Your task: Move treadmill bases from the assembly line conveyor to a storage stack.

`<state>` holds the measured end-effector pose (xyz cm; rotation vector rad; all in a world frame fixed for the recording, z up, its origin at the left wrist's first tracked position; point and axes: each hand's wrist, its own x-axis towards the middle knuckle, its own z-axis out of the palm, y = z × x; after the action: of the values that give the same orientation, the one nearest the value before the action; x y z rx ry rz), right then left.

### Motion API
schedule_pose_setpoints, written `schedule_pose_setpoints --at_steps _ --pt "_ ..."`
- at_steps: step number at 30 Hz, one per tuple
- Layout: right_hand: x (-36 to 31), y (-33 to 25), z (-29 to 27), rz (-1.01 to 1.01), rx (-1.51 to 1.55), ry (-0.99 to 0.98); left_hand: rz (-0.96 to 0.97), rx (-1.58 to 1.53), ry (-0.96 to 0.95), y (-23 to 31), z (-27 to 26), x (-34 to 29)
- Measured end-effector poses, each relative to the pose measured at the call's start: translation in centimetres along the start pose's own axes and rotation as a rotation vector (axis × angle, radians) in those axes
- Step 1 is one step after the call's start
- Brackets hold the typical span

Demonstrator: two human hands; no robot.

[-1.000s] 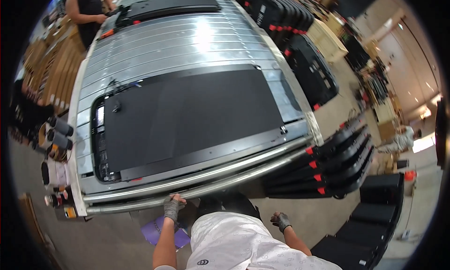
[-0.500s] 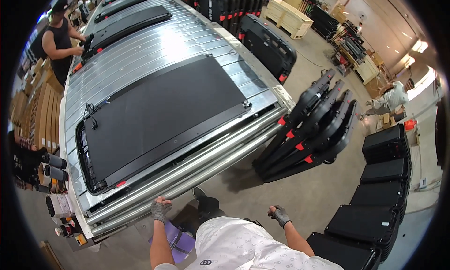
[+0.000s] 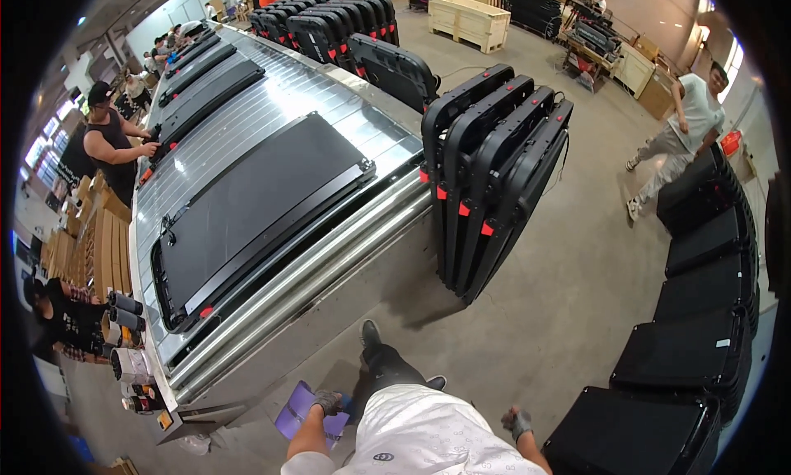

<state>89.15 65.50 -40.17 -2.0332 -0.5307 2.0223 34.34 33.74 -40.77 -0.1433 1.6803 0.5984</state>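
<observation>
Noting L–R, clock on view ctr: panel (image 3: 264, 203) flat on table (image 3: 239, 133), 9–10 o'clock. Purple sheet (image 3: 295, 411), 7 o'clock; L hand (image 3: 328, 402) overlapping, opening/hold can't tell. R hand (image 3: 517, 423), 5 o'clock: loosely curled, part open, nothing seen held. Blk case (image 3: 630, 434), 4 o'clock, nearby.

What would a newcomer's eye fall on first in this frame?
Probably the long silvery slatted table running toward the upper left, a black panel lying on its near end. Right of it, four red-cornered black units stand on edge. Below, a bright purple object shows beside the gloved left hand.
</observation>
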Motion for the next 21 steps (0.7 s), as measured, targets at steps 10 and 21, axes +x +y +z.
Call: schedule_pose_setpoints --at_steps 10,21 --pt "5.6 10.8 -8.9 0.201 0.349 0.028 0.789 0.507 0.412 35.5 4.9 -9.0" --pt "2.5 -0.2 -2.9 -0.283 0.15 0.194 1.707 0.373 1.115 76.9 18.5 -19.7"
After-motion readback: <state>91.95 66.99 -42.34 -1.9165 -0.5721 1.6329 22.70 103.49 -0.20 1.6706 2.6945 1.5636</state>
